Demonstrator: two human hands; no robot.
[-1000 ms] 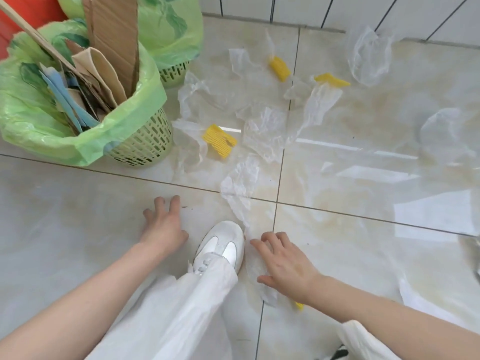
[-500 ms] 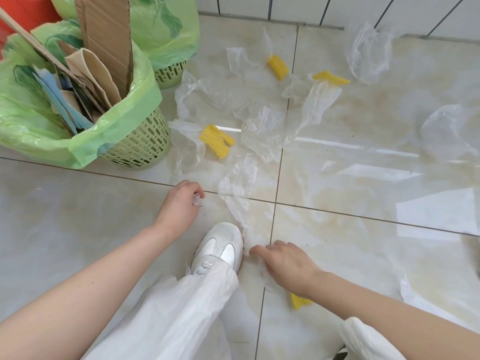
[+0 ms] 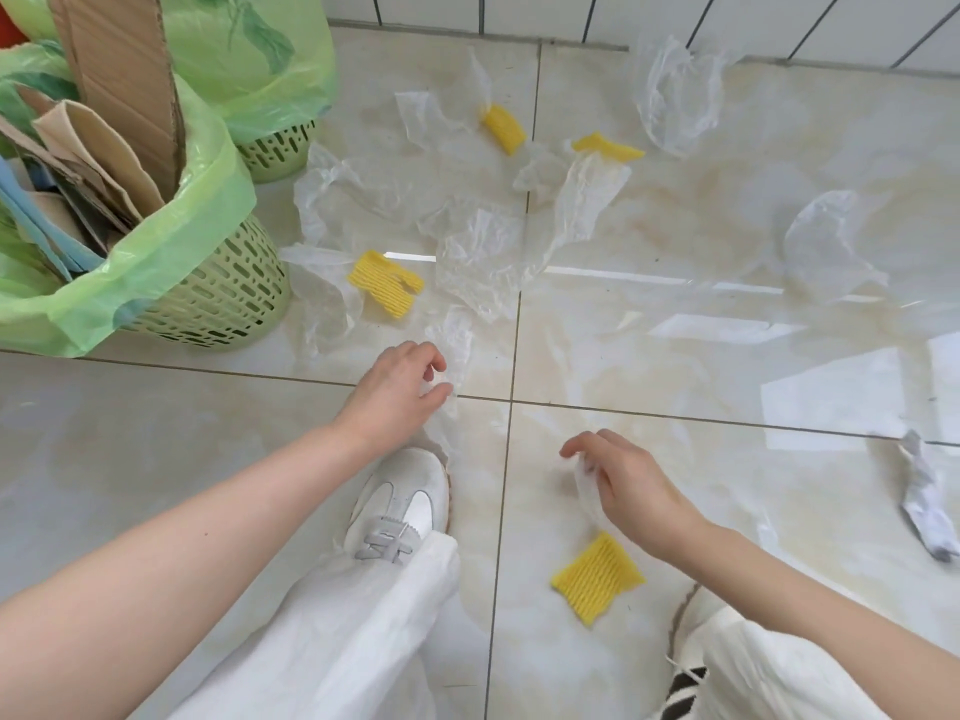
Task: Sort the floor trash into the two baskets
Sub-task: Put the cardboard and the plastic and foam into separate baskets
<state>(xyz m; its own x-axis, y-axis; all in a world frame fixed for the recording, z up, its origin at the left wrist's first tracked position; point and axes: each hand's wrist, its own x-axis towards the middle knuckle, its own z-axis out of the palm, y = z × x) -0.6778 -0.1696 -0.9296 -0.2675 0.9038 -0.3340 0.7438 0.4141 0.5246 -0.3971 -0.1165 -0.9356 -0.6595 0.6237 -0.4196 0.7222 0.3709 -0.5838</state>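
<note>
Two green baskets lined with green bags stand at the left. The near basket (image 3: 218, 298) holds cardboard and paper; the far basket (image 3: 275, 148) sits behind it. Clear plastic wraps (image 3: 483, 252) and several yellow foam nets (image 3: 384, 283) litter the tile floor. My left hand (image 3: 400, 392) pinches the lower end of a clear plastic strip (image 3: 454, 345) just above my white shoe. My right hand (image 3: 623, 485) grips a small piece of clear plastic (image 3: 584, 485). A yellow foam net (image 3: 597, 574) lies on the floor just below that hand.
My white shoe (image 3: 400, 506) and trouser leg fill the lower middle. A crumpled grey paper (image 3: 930, 506) lies at the right edge. More clear bags (image 3: 680, 96) lie near the tiled wall at the top. Another bag (image 3: 831, 246) lies at the right.
My left hand moved right and closed on the plastic strip. My right hand lifted a plastic piece off the floor, uncovering the yellow foam net beneath it.
</note>
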